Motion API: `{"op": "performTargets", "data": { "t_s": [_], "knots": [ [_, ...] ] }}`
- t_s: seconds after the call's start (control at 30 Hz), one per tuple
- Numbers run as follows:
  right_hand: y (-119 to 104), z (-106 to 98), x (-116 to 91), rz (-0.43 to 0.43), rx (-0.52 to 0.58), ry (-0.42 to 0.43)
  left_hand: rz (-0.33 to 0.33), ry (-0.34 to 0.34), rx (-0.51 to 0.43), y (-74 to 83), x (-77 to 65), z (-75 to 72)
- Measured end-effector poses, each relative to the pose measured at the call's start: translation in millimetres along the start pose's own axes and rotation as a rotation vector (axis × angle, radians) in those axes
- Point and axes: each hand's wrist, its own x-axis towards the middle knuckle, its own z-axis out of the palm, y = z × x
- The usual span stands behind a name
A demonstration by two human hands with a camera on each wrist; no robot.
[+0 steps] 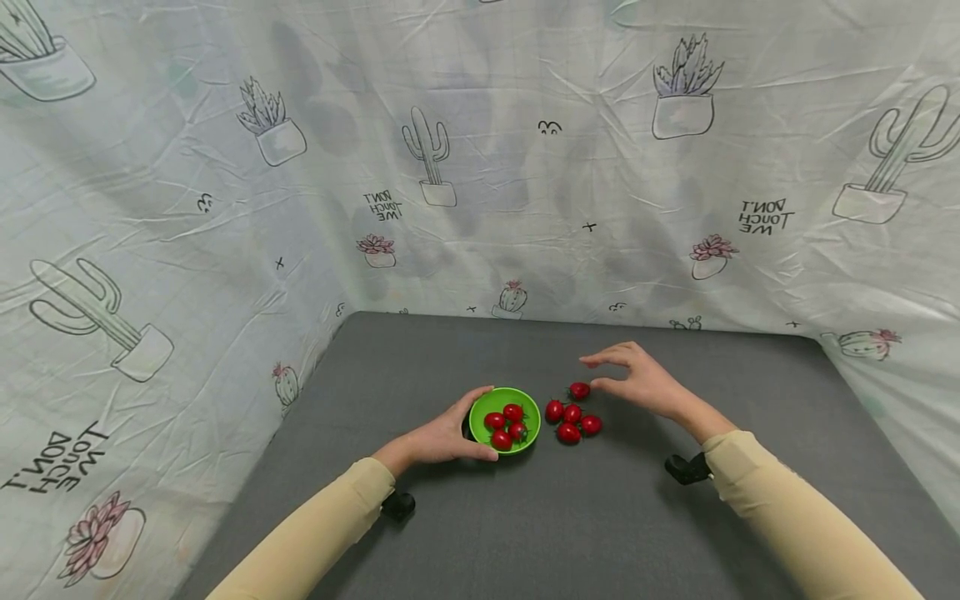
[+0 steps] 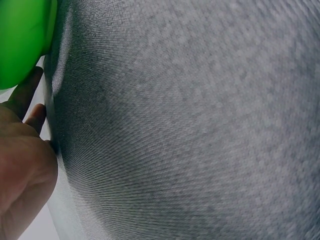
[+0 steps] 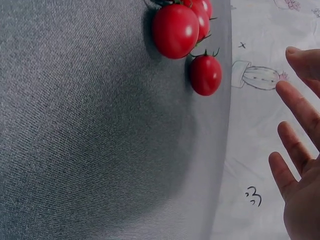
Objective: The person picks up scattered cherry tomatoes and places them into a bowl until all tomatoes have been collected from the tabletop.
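In the head view a green bowl (image 1: 486, 443) stands on the table with several cherry tomatoes (image 1: 502, 439) inside it. My left hand (image 1: 442, 433) grips the bowl from its left side, the thumb at the near rim and the fingers round the far side. The left wrist view catches only part of the bowl (image 2: 22, 40) and of that hand (image 2: 25, 165). Right of the bowl lies a loose group of cherry tomatoes (image 1: 568, 432). My right hand (image 1: 641, 379) hovers beside the farthest tomato (image 1: 580, 390), thumb and fingers spread apart, holding nothing.
A grey cloth-covered table (image 1: 570, 533) carries everything. Behind it and to the left hangs a pale curtain (image 1: 480, 167) printed with potted cacti. Dark wrist-worn devices show under both forearms, such as the right one (image 1: 686, 469).
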Motion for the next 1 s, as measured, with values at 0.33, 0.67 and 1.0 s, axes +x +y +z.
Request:
{"op": "performTargets", "data": {
  "t_s": [0.33,0.67,1.0],
  "knots": [
    [9.2,4.9,8.1,0.031,-0.044,0.000,0.009,0.003,-0.002,-1.8,1.8,1.5],
    [17.5,11.0,16.2,0.060,-0.036,-0.030,0.000,0.005,-0.007,-1.0,1.0,2.0],
    [26.6,21.2,18.4,0.047,-0.067,-0.063,-0.003,0.006,0.005,-0.4,-0.1,2.1]
  ]
}}
